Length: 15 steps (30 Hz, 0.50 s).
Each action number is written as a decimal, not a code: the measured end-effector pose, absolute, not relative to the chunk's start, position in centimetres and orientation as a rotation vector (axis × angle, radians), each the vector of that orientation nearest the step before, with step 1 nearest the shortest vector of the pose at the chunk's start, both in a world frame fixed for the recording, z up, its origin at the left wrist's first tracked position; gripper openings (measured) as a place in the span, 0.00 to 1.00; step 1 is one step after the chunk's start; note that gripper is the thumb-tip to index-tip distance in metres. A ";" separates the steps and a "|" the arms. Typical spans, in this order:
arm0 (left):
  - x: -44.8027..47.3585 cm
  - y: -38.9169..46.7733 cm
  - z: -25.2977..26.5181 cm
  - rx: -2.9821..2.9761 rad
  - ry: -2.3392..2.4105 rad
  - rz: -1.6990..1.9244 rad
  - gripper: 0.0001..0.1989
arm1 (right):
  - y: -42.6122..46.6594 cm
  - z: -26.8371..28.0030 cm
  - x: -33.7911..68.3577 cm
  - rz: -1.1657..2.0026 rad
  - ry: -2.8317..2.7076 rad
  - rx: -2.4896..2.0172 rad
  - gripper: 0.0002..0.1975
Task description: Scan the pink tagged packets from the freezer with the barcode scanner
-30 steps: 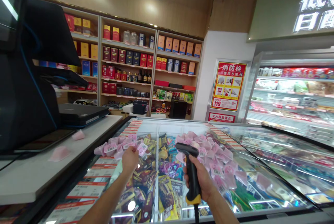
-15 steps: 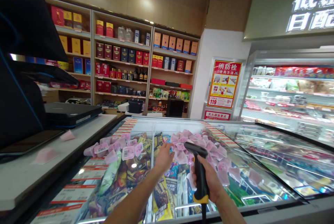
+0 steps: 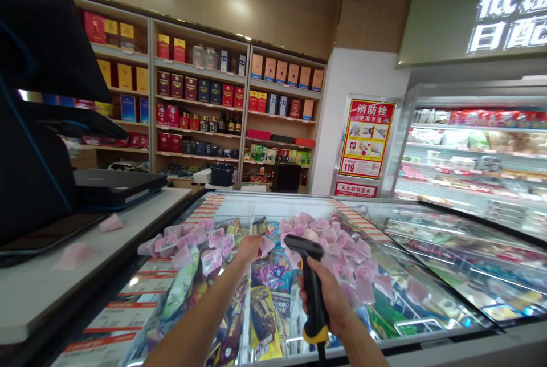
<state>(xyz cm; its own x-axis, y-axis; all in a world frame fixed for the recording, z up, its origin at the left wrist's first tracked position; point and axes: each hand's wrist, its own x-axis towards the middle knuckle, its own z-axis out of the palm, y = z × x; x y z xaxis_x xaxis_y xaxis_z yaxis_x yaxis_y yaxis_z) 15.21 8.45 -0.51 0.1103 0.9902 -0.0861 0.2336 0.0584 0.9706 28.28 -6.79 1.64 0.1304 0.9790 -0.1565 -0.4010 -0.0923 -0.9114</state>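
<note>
1. Head view, hands. Left hand (image 3: 248, 250), just off 6 o'clock toward 7: fingers closed on a pink cup (image 3: 267, 246). Right hand (image 3: 327, 293), at 5 o'clock: wrapped around the handle of a black-and-yellow scanner (image 3: 314, 293), its head near the held cup but apart from it.

2. Head view, freezer and cups. A glass-topped freezer (image 3: 233, 206) lies below centre, with wrapped packets (image 3: 262, 321) visible through the glass at 6 o'clock. A left cluster (image 3: 188, 237) of pink cups, some with barcode labels, lies at 8 o'clock; a larger right pile (image 3: 350, 250), between 4 and 5.

3. Head view, surroundings. The white desk (image 3: 43, 298), at 8 o'clock, bears two loose cups (image 3: 74, 256). Boxes fill shelves (image 3: 196, 75) at 10 o'clock.
</note>
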 end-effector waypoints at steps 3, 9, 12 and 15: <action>11.9 8.7 -0.1 1.165 1.210 0.966 0.15 | -6.7 1.9 26.4 1.390 -0.773 -1.129 0.18; 8.1 8.7 0.1 0.929 1.130 1.059 0.15 | -6.5 1.8 23.0 1.469 -0.901 -1.136 0.16; 7.3 9.0 -0.1 0.889 1.120 1.097 0.15 | -6.5 2.0 22.1 1.495 -0.929 -1.187 0.16; 6.6 9.5 -0.4 0.873 1.122 1.116 0.15 | -6.6 2.2 21.8 1.499 -0.953 -1.220 0.16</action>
<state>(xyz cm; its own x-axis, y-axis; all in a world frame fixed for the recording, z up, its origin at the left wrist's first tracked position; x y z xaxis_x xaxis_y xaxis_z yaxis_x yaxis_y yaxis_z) 6.59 9.47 -0.38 0.0538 0.9704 -0.2354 -0.2301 0.2414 0.9427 21.82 -6.60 2.22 -0.0543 0.9688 -0.2419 -0.1917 -0.2479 -0.9496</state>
